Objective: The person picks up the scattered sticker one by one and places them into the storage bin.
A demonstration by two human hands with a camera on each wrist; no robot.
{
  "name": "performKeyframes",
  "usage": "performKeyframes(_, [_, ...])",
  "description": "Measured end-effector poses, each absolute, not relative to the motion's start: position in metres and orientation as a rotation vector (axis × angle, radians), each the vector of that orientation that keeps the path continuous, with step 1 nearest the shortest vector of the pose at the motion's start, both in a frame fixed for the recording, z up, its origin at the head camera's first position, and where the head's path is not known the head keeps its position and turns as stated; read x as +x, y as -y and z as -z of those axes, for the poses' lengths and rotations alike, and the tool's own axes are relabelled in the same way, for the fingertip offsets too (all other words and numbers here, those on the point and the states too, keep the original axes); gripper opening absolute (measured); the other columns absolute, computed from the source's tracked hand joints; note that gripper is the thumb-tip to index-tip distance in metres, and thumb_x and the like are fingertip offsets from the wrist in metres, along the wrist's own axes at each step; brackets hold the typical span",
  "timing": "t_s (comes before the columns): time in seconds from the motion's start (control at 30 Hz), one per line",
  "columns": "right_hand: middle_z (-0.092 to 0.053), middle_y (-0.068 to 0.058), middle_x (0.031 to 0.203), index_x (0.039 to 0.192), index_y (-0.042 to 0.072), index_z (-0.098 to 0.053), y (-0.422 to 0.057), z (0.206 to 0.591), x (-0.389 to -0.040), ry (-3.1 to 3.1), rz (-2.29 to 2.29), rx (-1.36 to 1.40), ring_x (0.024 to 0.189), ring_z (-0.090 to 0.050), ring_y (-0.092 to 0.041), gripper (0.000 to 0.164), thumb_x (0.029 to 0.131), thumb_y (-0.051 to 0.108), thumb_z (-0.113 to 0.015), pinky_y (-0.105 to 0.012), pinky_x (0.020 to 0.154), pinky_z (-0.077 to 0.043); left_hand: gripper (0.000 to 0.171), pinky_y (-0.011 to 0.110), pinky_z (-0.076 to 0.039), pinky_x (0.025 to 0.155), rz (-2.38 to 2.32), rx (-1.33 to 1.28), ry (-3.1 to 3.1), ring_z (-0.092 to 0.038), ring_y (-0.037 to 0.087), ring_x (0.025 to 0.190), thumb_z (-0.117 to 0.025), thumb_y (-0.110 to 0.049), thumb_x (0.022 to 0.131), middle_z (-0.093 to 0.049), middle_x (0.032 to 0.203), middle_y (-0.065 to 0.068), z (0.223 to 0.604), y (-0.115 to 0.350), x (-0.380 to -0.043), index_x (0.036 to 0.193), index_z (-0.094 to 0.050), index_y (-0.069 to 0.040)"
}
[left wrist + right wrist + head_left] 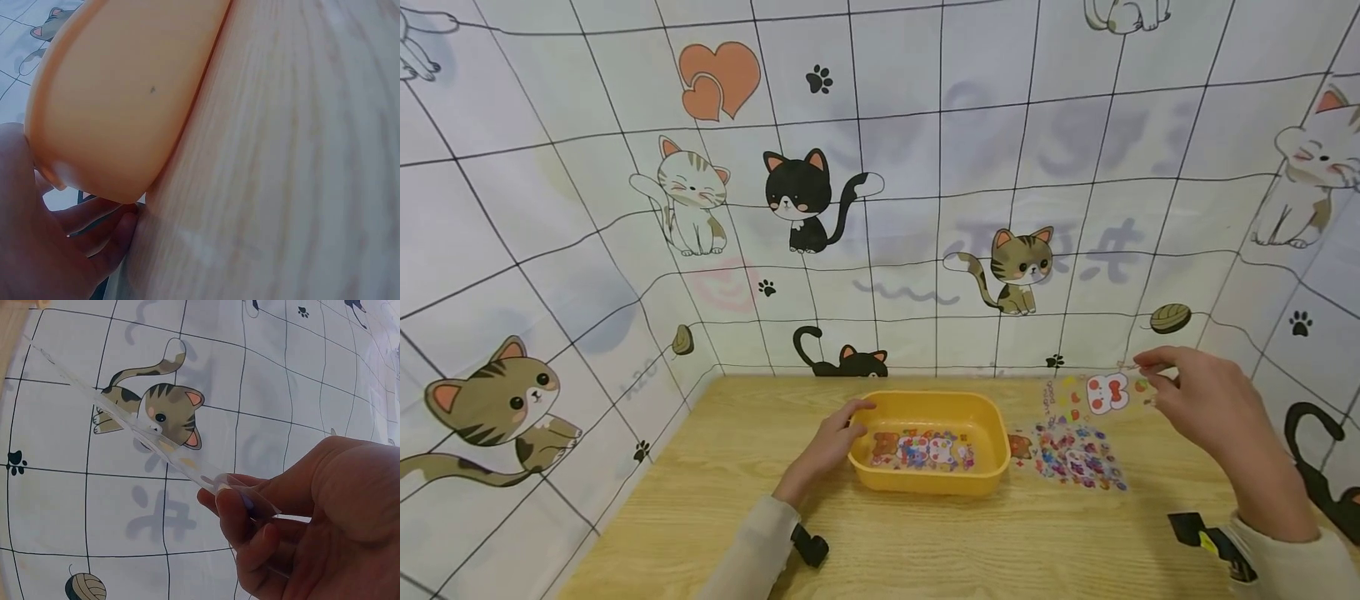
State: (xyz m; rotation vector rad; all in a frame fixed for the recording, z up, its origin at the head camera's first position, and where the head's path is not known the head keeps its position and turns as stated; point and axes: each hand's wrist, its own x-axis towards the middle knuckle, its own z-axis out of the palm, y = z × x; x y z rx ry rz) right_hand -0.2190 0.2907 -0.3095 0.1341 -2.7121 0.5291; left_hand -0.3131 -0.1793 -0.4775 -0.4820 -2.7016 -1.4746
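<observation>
Head view: left hand (829, 443) grips yellow tub (925, 482); right hand (1213, 408) pinches clear sticker sheet (1107, 393) near purple stickers (1081, 457); backdrop lettering (1120, 250) illegible.

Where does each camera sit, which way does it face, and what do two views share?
Head: worn on the head, facing forward and down at the yellow rectangular plastic basin; left hand, right hand and beige sleeves show.
Left wrist: worn there, facing the basin's outside and light wood-grain tabletop; part of the left hand shows.
Right wrist: worn there, facing the white cat-printed wall covering; the right hand shows, pinching a clear plastic sticker sheet.
Head and left wrist share the basin.
</observation>
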Motion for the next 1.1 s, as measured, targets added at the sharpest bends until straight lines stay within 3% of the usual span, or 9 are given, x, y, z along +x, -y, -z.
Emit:
performKeyframes(0.27, [-0.068, -0.009, 0.072, 0.129, -0.002, -0.065, -0.2891, 0.3087, -0.217, 2.695, -0.529, 0.15, 0.05, -0.037, -0.017, 0.031, 0.102, 0.009, -0.054, -0.029, 0.045, -0.026, 0.042, 0.058, -0.035, 0.121, 1.471, -0.472, 2.703, -0.042, 0.035, 0.15, -0.05, -0.014, 0.101, -0.051, 0.158, 0.009, 0.4767, 0.1785, -0.3148, 0.141, -0.059, -0.02])
performKeyframes(0.4, [-0.07, -0.022, 0.085, 0.128, -0.002, -0.066, -0.2892, 0.3081, -0.2161, 2.674, -0.529, 0.151, 0.056, -0.047, -0.02, 0.03, 0.102, 0.009, -0.055, -0.031, 0.047, -0.029, 0.042, 0.058, -0.035, 0.121, 1.46, -0.481, 2.705, -0.041, 0.035, 0.15, -0.05, -0.014, 0.101, -0.052, 0.157, 0.009, 0.4769, 0.1788, -0.3149, 0.141, -0.059, -0.02])
performKeyframes(0.5, [-0.069, -0.033, 0.105, 0.128, -0.002, -0.066, -0.2889, 0.3073, -0.2153, 2.646, -0.529, 0.146, 0.065, -0.056, -0.024, 0.03, 0.101, 0.008, -0.057, -0.032, 0.048, -0.031, 0.042, 0.058, -0.035, 0.121, 1.462, -0.483, 2.704, -0.04, 0.035, 0.151, -0.05, -0.014, 0.101, -0.052, 0.156, 0.009, 0.4768, 0.1787, -0.3146, 0.142, -0.058, -0.02])
performKeyframes(1.1, [-0.071, -0.031, 0.108, 0.127, -0.001, -0.068, -0.2882, 0.3095, -0.211, 2.617, -0.552, 0.15, 0.064, -0.057, -0.017, 0.029, 0.101, 0.008, -0.057, -0.031, 0.044, -0.03, 0.042, 0.058, -0.036, 0.121, 1.498, -0.459, 2.709, -0.04, 0.035, 0.151, -0.051, -0.014, 0.102, -0.048, 0.16, 0.009, 0.476, 0.1778, -0.3095, 0.144, -0.057, -0.02])
